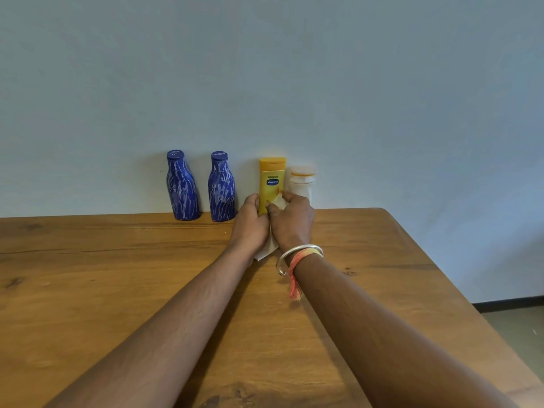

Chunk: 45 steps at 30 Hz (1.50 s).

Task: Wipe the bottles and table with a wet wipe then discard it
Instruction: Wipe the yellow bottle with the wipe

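Wood table (pixel 117 290) vs blue wall (pixel 265 69); left hand (pixel 250 222) grips yellow bottle (pixel 272 178), right hand (pixel 291 222) clamps wipe (pixel 279 201)

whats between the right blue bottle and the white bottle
In the head view, the yellow bottle stands between the right blue bottle and the white bottle, with both hands and the wipe at its base.

Both forearms bare, stretched forward, converging. Left hand (pixel 249 220) curled, fingers wrapped, knuckles up. Right hand (pixel 293 220) just beside it, touching, fingers bent in a pinch. Right wrist carries a metal bangle (pixel 297 254) and orange thread (pixel 297 270).
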Each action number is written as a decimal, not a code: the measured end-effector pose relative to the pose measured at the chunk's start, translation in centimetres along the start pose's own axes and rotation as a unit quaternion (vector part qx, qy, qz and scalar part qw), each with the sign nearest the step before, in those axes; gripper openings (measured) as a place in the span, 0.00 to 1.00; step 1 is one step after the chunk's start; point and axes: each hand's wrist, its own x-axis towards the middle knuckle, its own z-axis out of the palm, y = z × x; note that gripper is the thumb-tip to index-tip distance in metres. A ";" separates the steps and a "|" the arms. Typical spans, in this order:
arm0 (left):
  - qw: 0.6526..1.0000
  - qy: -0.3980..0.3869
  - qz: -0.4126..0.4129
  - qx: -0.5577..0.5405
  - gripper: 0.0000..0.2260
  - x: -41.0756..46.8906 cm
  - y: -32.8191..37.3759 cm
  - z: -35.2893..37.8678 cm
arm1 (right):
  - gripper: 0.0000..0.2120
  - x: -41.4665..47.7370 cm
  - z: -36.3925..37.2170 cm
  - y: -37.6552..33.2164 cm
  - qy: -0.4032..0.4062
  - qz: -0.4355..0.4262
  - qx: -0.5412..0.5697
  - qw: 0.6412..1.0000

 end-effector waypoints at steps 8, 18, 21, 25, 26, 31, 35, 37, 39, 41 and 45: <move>1.000 0.031 -0.002 0.000 0.17 -3.8 1.3 -1.9 | 0.14 -1.9 -2.9 -0.9 0.006 0.032 0.049 0.998; 0.994 -0.097 0.026 -0.038 0.11 -12.5 3.9 -7.1 | 0.12 -8.5 -7.4 -4.1 -0.048 0.038 0.204 0.977; 0.997 -0.066 0.040 -0.015 0.05 -15.0 4.7 -8.5 | 0.13 -11.0 -8.6 -5.2 -0.087 0.032 0.225 0.970; 0.995 -0.041 0.030 -0.085 0.05 -18.2 6.0 -10.9 | 0.21 -14.5 -10.1 -6.8 -0.175 0.040 0.283 0.942; 0.992 -0.045 0.022 -0.118 0.05 -19.1 6.3 -11.5 | 0.25 -15.3 -10.4 -6.9 -0.198 0.042 0.269 0.942; 0.979 -0.068 0.001 -0.191 0.09 -22.4 6.8 -14.1 | 0.43 -19.6 -11.5 -7.6 -0.259 -0.062 0.107 0.958; 0.982 -0.054 0.003 -0.183 0.10 -23.2 6.7 -16.0 | 0.39 -21.5 -11.4 -7.6 -0.267 -0.174 0.003 0.948; 0.982 -0.054 0.007 -0.183 0.11 -23.6 6.9 -16.7 | 0.31 -21.7 -11.4 -7.8 -0.331 -0.127 0.047 0.934; 0.982 -0.052 0.006 -0.182 0.11 -23.5 6.8 -17.3 | 0.19 -21.7 -11.4 -7.9 -0.352 -0.097 0.075 0.928; 0.984 -0.050 0.005 -0.172 0.11 -23.4 6.4 -17.7 | 0.13 -21.5 -11.3 -7.8 -0.341 -0.088 0.087 0.932; 0.993 -0.038 -0.012 -0.113 0.15 -23.0 5.7 -17.7 | 0.13 -20.9 -10.4 -7.2 -0.314 -0.044 0.168 0.933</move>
